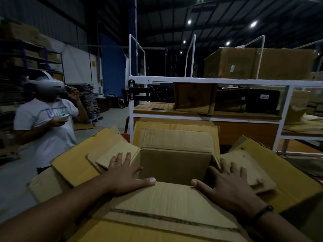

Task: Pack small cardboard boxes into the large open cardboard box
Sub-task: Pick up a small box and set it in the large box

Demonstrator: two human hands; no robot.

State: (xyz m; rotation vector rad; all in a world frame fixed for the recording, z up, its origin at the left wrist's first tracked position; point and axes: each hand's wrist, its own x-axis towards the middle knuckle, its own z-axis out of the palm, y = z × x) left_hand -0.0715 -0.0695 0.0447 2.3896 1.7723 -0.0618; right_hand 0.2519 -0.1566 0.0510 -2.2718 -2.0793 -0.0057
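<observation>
The big brown box (174, 165) is open, left hand (125, 175) on its 9 o'clock flap (78, 165), right hand (229, 182) at 3, fingers flat, gripping nothing.

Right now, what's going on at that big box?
A person is at the large open cardboard box, spreading its flaps. The left hand lies flat on the left flap, the right hand flat on the right flap, and both thumbs rest on the near flap. Neither hand holds a small box, and none shows inside. Another person wearing a headset stands off to the left.
</observation>
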